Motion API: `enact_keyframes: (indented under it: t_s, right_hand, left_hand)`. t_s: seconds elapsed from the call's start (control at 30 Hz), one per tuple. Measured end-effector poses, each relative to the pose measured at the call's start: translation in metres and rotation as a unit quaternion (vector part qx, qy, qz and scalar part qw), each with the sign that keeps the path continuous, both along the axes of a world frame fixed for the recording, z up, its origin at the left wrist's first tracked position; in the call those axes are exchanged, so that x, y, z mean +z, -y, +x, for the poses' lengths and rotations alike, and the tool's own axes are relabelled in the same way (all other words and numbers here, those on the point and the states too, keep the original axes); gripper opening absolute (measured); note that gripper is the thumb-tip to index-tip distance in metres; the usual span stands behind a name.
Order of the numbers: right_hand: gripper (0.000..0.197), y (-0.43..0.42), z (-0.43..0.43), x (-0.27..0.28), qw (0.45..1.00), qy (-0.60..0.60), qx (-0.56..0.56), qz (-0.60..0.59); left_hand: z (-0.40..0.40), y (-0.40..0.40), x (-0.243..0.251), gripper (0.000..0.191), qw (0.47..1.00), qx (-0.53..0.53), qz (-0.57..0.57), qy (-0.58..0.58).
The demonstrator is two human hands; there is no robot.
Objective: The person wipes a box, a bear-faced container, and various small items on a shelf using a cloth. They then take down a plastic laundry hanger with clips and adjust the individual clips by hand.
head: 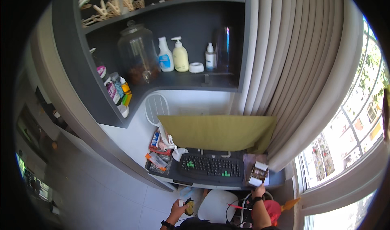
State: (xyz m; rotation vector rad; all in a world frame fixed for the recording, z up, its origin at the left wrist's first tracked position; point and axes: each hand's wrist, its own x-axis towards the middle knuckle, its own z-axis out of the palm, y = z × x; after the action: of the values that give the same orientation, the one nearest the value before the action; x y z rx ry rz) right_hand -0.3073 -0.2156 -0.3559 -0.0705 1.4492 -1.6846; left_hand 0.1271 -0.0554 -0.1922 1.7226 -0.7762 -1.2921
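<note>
My left hand (176, 209), with a dark band at its wrist, is low in the middle of the head view. Its fingers are closed around a small white object (181, 203), too small to identify. Further right, my right hand (258, 191) pinches the near flap of a small open box (259, 173) at the desk's right end. The box has pale raised flaps and a brownish inside whose contents I cannot make out. It sits on a clear plastic sheet or bag (248, 166). Left of it lies a black keyboard (211, 165) with some green keys.
A white seat (217, 205) stands below the desk (213, 185), beside a red object (270, 212). An olive cloth (216, 132) covers a panel behind the keyboard. A white lamp base (180, 153) and a red basket (159, 149) are left. The curtain (283, 77) hangs right.
</note>
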Motion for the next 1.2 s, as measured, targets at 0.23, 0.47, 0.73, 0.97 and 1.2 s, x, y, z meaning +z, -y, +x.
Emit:
enact_keyframes:
  t_s: [0.23, 0.47, 0.73, 0.97, 1.2]
  right_hand:
    - [0.056, -0.006, -0.012, -0.003, 0.978, 0.208, 0.02, -0.018]
    - [0.058, 0.001, -0.006, 0.031, 0.978, 0.164, 0.124, 0.037]
    - [0.037, -0.021, -0.015, 0.006, 0.98, 0.13, 0.125, -0.087]
    - [0.015, -0.026, -0.019, 0.071, 0.979, 0.1, 0.164, -0.069]
    - [0.049, -0.012, 0.012, 0.245, 0.944, 0.071, 0.256, -0.193]
  left_hand:
    - [-0.018, 0.03, -0.005, 0.026, 0.999, -0.036, 0.009, -0.014]
    - [-0.01, 0.037, -0.034, 0.029, 0.997, -0.033, -0.015, -0.062]
    - [-0.012, 0.053, -0.097, 0.044, 0.996, -0.02, -0.021, -0.087]
    - [-0.013, 0.051, -0.094, 0.038, 0.997, -0.046, -0.016, -0.058]
    - [-0.04, 0.038, 0.005, 0.037, 0.995, -0.093, -0.029, 0.015]
